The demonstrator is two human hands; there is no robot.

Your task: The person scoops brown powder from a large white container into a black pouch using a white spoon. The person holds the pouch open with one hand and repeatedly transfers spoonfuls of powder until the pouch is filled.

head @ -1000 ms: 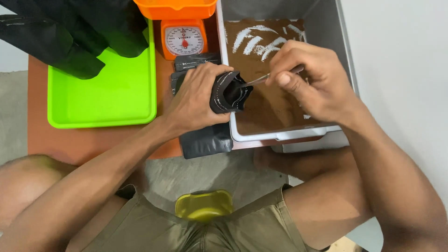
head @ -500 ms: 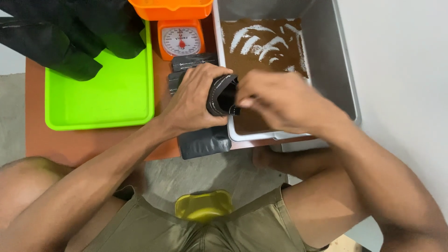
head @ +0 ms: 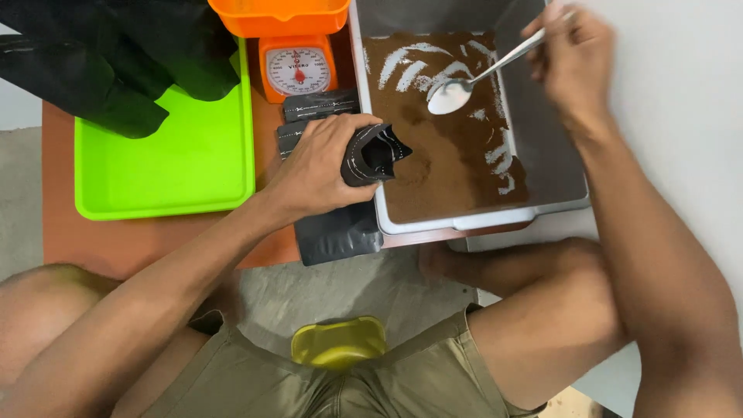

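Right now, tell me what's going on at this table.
A seated person holds a small black pouch open in the left hand, at the edge of a grey tub of brown powder. The right hand holds a metal spoon with its bowl over the powder. An orange dial scale and a green tray stand to the left.

left hand (head: 321, 166) clenched, right hand (head: 573, 58) seemingly pinching

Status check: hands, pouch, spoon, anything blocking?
Left hand grips open black pouch at bin edge. Right hand holds spoon over brown powder. Nothing between spoon and pouch.
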